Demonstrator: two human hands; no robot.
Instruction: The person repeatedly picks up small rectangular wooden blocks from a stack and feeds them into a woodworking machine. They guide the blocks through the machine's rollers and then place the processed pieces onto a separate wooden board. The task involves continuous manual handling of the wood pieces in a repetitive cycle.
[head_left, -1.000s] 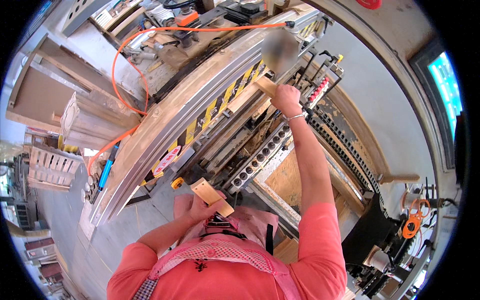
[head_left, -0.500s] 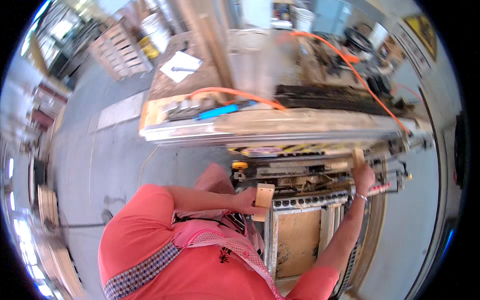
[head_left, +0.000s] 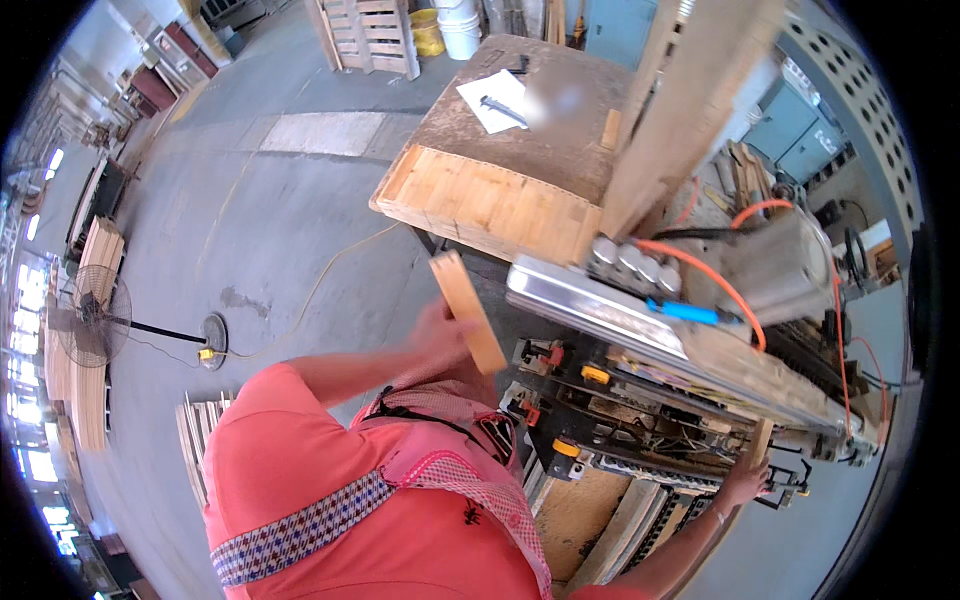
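My left hand (head_left: 437, 332), somewhat blurred, is closed round a short pale wooden board (head_left: 468, 310) with small holes at its upper end. The board tilts over the floor, apart from the machine (head_left: 650, 395) on the right. At that machine's far right end, my right hand (head_left: 742, 484) is closed on the lower part of a narrow wooden piece (head_left: 762, 441). Its fingers are partly hidden, and whether the piece touches the machine I cannot tell. Yellow knobs (head_left: 566, 448) and red clamp parts (head_left: 545, 352) sit on the machine's near left side.
A shiny metal beam (head_left: 590, 300) runs above the machine, with a blue tool (head_left: 685, 311) and orange hose (head_left: 705, 268) on it. Beyond stands a brown table (head_left: 560, 150) bearing wooden strips (head_left: 500, 200) and a paper sheet (head_left: 484, 98). A standing fan (head_left: 90, 315) is at left.
My view has swung left. My left hand has carried the wooden board away from the machine's front edge, out over the floor. My right hand remains at the machine's right end with its wooden piece.
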